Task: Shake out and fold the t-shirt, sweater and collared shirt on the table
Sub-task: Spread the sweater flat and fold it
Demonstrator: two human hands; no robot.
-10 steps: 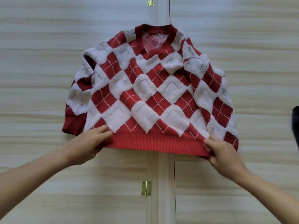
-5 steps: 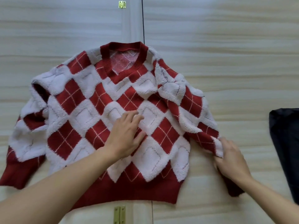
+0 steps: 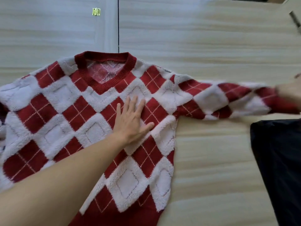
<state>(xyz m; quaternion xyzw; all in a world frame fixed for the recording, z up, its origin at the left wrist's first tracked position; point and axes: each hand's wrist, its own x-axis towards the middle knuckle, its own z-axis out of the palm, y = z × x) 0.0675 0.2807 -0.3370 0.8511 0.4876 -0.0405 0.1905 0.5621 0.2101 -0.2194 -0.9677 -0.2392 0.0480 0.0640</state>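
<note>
A red and white diamond-patterned sweater (image 3: pixel 68 115) lies flat and face up on the pale wooden table (image 3: pixel 211 54), its V-neck toward the far side. My left hand (image 3: pixel 132 118) presses flat on its chest with straight, spread fingers. My right hand (image 3: pixel 288 92), blurred at the right edge, holds the end of the sweater's right-side sleeve (image 3: pixel 219 100), which stretches straight out sideways across the table. The sweater's other sleeve runs out of view on the left.
A dark garment (image 3: pixel 280 168) lies on the table at the right, just below the stretched sleeve. A seam with a small brass hinge (image 3: pixel 96 11) runs down the table behind the collar. Bare wood shows beyond the sweater.
My right hand has pulled the folded-in sleeve out to the right until it lies straight. My left hand stays pressed on the chest, slightly higher. The view has moved closer.
</note>
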